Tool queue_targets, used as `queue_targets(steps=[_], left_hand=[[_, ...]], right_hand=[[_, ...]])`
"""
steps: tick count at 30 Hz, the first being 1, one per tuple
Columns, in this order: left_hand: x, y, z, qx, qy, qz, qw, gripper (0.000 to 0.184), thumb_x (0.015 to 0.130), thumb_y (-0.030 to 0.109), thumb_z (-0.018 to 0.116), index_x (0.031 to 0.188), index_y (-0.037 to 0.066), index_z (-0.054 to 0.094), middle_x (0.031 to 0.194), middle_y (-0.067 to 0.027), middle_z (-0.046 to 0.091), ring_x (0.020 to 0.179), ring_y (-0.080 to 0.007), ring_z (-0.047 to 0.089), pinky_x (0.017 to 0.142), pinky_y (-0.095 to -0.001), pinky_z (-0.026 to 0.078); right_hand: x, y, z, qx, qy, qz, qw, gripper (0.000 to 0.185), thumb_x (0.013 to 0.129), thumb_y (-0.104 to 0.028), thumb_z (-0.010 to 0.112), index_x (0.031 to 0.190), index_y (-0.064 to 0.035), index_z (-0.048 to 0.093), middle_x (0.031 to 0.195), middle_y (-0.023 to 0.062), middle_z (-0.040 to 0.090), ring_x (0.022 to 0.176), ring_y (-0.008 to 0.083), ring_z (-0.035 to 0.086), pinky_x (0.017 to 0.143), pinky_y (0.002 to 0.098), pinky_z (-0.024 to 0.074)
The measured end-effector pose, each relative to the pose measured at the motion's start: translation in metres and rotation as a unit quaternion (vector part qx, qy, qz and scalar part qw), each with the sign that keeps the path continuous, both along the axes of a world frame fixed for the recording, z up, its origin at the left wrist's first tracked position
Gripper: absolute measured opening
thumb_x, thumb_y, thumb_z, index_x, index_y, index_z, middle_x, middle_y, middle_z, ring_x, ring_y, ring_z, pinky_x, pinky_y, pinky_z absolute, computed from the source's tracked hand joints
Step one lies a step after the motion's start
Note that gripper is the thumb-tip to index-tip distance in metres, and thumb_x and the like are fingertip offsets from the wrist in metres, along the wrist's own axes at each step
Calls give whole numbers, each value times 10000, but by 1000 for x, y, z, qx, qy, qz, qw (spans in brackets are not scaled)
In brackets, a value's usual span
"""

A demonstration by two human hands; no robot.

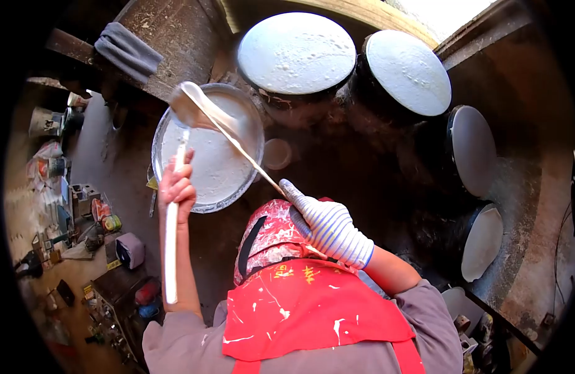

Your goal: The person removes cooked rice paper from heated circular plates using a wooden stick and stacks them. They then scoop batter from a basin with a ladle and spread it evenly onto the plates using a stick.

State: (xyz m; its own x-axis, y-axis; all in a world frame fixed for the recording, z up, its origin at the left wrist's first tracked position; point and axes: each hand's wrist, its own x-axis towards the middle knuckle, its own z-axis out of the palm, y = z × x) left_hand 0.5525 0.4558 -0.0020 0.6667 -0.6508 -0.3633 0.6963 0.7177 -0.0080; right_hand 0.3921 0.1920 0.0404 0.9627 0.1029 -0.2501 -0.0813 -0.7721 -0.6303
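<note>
My left hand (178, 187), bare, is closed around a slim white rod (171, 249). The rod runs along my forearm, its upper end over a wide round basin (257, 134) holding white liquid (213, 165). My right hand (334, 227), in a striped glove, grips the long thin handle of a ladle (234, 142). The ladle's head is smeared by motion above the basin, close to the rod's upper end. Whether there is liquid in it, I cannot tell. White splashes mark my red apron (312, 305).
Two large drums topped with white, a left one (297, 53) and a right one (409, 71), stand beyond the basin. More round containers (473, 149) line the right side. A grey cloth (128, 53) hangs at upper left. Cluttered goods (100, 215) lie at far left.
</note>
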Motion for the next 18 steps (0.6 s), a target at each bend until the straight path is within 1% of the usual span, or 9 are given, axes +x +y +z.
queue_targets(steps=[3, 5, 6, 8, 10, 12, 14, 16, 18], left_hand=[[-5, -6, 60, -27, -93, 30, 995, 450, 948, 256, 281, 1253, -74, 254, 573, -26, 349, 310, -65, 341, 305, -202, 315], [-6, -8, 64, 8, -162, 43, 986, 455, 948, 278, 280, 1254, -58, 264, 559, -15, 339, 295, -62, 330, 305, -194, 320], [-4, -5, 49, 61, -187, 40, 980, 445, 946, 274, 292, 1252, -49, 273, 557, -2, 340, 303, -58, 337, 306, -189, 322], [0, 2, 10, 134, -125, 29, 983, 411, 939, 258, 322, 1205, -56, 321, 557, 7, 347, 313, -48, 326, 306, -183, 305], [13, 11, -58, 147, 11, -29, 989, 355, 930, 227, 349, 1141, -57, 371, 565, 18, 358, 321, -33, 314, 312, -171, 281], [20, 19, -98, 190, 103, -73, 974, 319, 925, 214, 350, 1090, -55, 402, 572, 26, 367, 321, -25, 306, 320, -167, 265], [21, 32, -76, 221, 99, -87, 966, 326, 929, 223, 333, 1097, -47, 404, 573, 32, 361, 322, -19, 304, 326, -163, 269], [11, 51, -32, 229, -2, -102, 968, 340, 932, 240, 320, 1114, -35, 401, 568, 31, 349, 317, -23, 306, 322, -166, 273], [2, 68, 2, 251, -50, -74, 964, 354, 932, 269, 322, 1157, 5, 392, 559, 26, 334, 295, -39, 290, 292, -182, 244]], right_hand=[[-4, -7, 17, 52, -104, 16, 993, 543, 788, -101, 506, 1301, -116, 330, 680, 129, 546, 509, 296, 524, 467, 373, 409], [-3, -6, 17, 79, -147, 41, 985, 553, 780, -78, 505, 1303, -102, 324, 695, 136, 552, 524, 305, 532, 479, 374, 417], [-4, -4, 13, 78, -150, 43, 985, 553, 780, -78, 505, 1303, -102, 324, 695, 136, 552, 524, 305, 532, 479, 374, 417], [0, 7, 7, 101, -104, 11, 989, 559, 784, -79, 503, 1308, -101, 312, 697, 143, 550, 541, 310, 541, 488, 379, 421], [2, 12, 3, 108, -83, -3, 991, 533, 790, -83, 499, 1296, -102, 334, 700, 154, 556, 549, 312, 548, 498, 381, 425], [6, 16, 1, 104, -102, -17, 989, 498, 797, -89, 494, 1278, -110, 369, 699, 160, 563, 545, 314, 549, 500, 377, 428], [17, 22, 11, 92, -55, -31, 994, 469, 807, -96, 495, 1265, -126, 397, 747, 165, 586, 611, 326, 579, 541, 355, 461], [19, 21, 8, 101, -19, -67, 992, 449, 821, -104, 504, 1259, -122, 407, 811, 168, 600, 693, 314, 605, 601, 321, 479], [21, 21, 0, 87, -33, -84, 992, 433, 831, -105, 511, 1253, -104, 415, 918, 173, 597, 781, 271, 623, 680, 266, 472]])
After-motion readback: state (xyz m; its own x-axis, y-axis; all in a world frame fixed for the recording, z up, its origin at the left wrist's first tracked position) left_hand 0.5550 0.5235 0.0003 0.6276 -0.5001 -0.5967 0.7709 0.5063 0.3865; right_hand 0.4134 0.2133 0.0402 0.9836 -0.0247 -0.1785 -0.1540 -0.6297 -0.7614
